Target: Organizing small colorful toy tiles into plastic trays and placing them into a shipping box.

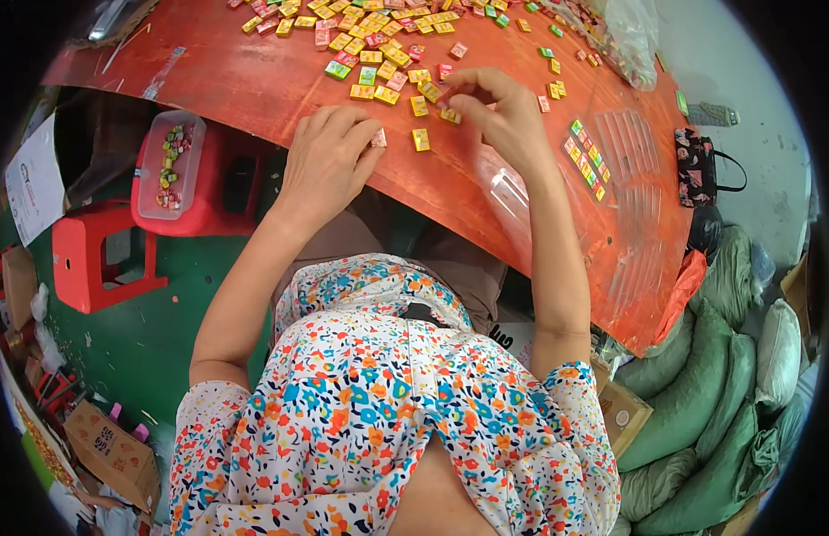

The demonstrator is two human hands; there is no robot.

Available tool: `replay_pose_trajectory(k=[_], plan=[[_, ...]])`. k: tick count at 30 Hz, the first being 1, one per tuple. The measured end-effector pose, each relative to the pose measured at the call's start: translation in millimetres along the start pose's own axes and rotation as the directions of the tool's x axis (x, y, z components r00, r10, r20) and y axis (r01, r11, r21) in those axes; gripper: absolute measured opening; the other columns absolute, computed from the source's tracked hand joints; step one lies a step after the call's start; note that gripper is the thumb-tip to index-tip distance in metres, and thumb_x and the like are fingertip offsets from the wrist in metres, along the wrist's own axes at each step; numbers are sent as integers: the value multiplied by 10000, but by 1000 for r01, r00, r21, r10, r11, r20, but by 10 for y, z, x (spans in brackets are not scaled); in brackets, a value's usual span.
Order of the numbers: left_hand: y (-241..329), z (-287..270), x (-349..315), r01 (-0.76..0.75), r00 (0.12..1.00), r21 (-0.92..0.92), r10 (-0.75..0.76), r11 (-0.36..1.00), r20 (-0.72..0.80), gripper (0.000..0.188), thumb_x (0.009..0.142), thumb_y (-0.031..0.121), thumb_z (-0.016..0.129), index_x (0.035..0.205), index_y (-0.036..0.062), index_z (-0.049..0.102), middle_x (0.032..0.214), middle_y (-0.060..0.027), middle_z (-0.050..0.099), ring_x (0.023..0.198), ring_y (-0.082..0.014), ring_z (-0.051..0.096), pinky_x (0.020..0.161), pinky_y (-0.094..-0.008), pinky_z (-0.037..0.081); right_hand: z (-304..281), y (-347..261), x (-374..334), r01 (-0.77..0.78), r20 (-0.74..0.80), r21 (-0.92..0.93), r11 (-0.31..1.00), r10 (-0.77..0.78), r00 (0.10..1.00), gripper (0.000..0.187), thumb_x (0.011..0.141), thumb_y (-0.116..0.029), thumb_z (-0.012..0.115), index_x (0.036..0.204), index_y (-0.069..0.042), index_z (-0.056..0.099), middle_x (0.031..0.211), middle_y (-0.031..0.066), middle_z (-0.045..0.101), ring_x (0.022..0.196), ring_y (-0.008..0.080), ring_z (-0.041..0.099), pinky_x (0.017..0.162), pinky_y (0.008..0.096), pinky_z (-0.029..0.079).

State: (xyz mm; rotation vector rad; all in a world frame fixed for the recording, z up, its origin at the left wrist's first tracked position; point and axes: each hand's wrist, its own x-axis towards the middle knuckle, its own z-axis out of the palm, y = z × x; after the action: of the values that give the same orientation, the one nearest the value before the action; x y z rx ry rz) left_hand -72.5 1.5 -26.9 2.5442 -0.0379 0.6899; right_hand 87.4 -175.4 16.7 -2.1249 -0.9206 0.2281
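Note:
My left hand (pixel 330 165) rests at the near edge of the red table (pixel 254 107), thumb and forefinger closed on a small pink-and-white box (pixel 380 138). To its right, my right hand (pixel 504 121) reaches over the tabletop with thumb and forefinger curled into a pinch. A blurred pinkish bit shows at those fingertips, too unclear to name. Just beside them lie a yellow box (pixel 430 91) and another partly under the thumb. One yellow box (pixel 421 139) lies alone between my hands. Beyond them spreads a loose pile of small yellow, pink and green boxes (pixel 370 56).
Right of my forearm, a clear tray (pixel 602 194) holds rows of boxes, beside several clear ribbed trays (pixel 636 210). Another clear plastic piece (pixel 506 198) lies under my right forearm. A clear tub (pixel 193 134) sits on a red stool (pixel 209 223) at left. Green sacks (pixel 700 375) lean at right.

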Motion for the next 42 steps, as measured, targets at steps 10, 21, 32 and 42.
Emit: replay_pose_trajectory(k=[10,21,32,42], plan=[[8,-6,-9,12,1000,-58,-12,998,-1,150,818,170,682,929,79,639,990,-45,601,989,-252,556,828,-392,424,187,-174,-192,230,151,-97,968,-214,965,284,814,-92,690,1091,-37,667,999,124,662,925,267,643,796,364,510],[-25,-4,90,-14,995,-116,2,993,-99,221,819,172,688,1000,50,655,1011,-85,606,975,-283,573,841,-406,450,92,-64,-144,184,66,-188,965,-175,982,254,836,-133,687,1070,-34,672,986,128,669,895,256,665,761,350,519],[-349,43,442,67,996,96,-72,993,47,242,829,126,645,1058,53,616,962,-121,599,948,-318,584,790,-432,508,487,-74,409,384,115,-563,732,-391,913,157,822,-189,662,944,-94,691,873,70,652,822,288,646,700,420,521],[-135,-266,174,141,989,-158,-132,977,67,194,837,142,659,1001,55,606,877,-112,579,861,-308,607,716,-427,505,276,-44,334,320,138,-355,879,-289,947,223,817,-143,653,1028,-71,666,943,86,659,883,269,651,769,383,524]])
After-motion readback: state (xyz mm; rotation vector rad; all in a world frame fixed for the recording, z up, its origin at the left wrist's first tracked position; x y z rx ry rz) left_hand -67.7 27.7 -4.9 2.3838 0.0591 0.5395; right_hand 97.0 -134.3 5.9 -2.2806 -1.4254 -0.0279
